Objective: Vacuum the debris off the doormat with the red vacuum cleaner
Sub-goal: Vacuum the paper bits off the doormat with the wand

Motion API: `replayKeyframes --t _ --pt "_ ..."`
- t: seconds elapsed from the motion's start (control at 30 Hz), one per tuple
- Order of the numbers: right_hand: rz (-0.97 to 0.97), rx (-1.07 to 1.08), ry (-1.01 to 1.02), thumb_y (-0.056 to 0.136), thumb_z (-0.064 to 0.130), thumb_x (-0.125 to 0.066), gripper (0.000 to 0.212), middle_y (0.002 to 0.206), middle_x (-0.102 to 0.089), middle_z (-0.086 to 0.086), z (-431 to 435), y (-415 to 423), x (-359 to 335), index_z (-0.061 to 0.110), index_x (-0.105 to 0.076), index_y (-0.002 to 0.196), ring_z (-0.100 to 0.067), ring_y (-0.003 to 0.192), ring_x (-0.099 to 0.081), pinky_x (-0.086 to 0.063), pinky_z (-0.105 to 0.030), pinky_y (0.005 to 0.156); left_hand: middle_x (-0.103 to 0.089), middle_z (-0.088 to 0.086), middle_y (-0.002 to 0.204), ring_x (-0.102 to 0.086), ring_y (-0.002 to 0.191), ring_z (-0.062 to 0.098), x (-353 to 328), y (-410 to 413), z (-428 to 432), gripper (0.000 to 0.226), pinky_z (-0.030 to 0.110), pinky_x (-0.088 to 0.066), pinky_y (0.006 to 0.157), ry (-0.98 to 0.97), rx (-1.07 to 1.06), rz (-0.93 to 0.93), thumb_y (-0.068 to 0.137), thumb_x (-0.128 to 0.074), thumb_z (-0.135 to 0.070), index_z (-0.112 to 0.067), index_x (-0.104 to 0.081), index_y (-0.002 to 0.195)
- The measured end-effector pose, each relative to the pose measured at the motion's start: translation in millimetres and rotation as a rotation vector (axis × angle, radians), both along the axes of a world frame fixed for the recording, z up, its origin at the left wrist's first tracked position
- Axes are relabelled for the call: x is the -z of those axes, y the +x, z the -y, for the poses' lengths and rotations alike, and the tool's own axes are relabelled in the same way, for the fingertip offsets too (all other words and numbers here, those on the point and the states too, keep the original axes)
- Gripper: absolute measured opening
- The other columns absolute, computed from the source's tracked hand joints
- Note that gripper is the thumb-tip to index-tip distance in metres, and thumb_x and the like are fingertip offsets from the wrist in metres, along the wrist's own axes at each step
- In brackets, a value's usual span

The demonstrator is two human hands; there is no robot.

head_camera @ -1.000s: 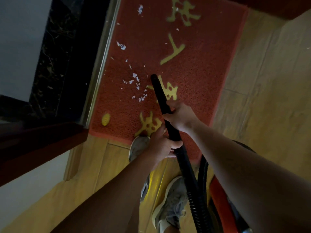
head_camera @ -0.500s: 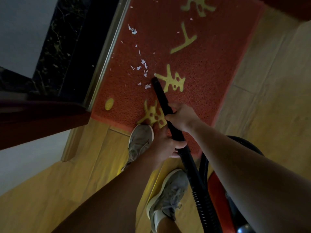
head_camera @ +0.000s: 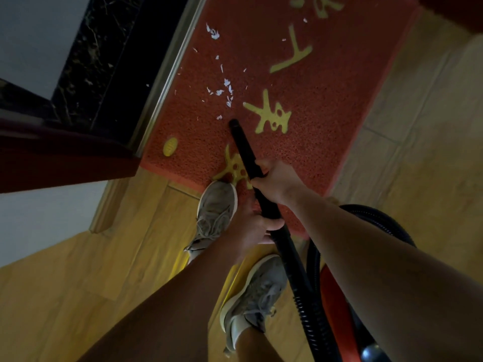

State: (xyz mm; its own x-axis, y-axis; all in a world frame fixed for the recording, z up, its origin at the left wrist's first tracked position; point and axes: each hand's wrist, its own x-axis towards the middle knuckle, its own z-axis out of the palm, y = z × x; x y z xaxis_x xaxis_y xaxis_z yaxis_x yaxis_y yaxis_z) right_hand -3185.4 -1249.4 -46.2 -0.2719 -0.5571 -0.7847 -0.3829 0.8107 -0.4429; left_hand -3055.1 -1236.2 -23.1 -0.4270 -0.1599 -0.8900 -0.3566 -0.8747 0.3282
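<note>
This is the entrance of a home. A red doormat [head_camera: 326,105] with yellow characters lies against a metal threshold strip [head_camera: 167,74]. Dark marble [head_camera: 99,48] frames the doorway, and warm wood-look flooring [head_camera: 78,283] meets a white wall [head_camera: 39,226] with a skirting board [head_camera: 104,207].

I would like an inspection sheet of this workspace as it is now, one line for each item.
Surface: red doormat with yellow characters, on tan floor tiles.
Job's things: black vacuum tube, tip just short of white debris; red vacuum cleaner at lower right.
Clutter: nothing seen.
Hands: left hand and right hand both grip the tube, right nearer the tip.
Cables: ribbed hose joins tube; no cord seen.
Surroundings: metal threshold, dark marble; grey shoe toe on the mat.
</note>
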Motion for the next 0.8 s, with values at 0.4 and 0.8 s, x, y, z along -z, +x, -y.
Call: replayKeyframes --t 0.4,0.8 --pt "0.035 -0.052 -0.011 0.094 0.026 -0.064 0.057 0.120 -0.065 -0.002 18 25 -2 0.029 -0.045 0.147 -0.015 0.087 -0.063 -0.047 -0.023 0.069 -0.066 0.009 0.111 -0.071 0.092 0.027 2 25 8 0.074 0.033 -0.063 0.064 -0.034 -0.096 0.006 0.088 -0.068 0.008 -0.022 -0.040 0.150" --pt "0.018 -0.066 -0.018 0.095 0.028 -0.064 0.059 0.126 -0.065 -0.004 41 38 -3 0.029 -0.043 0.150 -0.019 0.095 -0.069 -0.058 -0.031 0.082 -0.072 0.005 0.103 -0.075 0.095 0.026 15 43 29 0.067 0.049 -0.061 0.086 -0.066 -0.068 -0.005 0.085 -0.073 0.000 -0.026 -0.050 0.143"
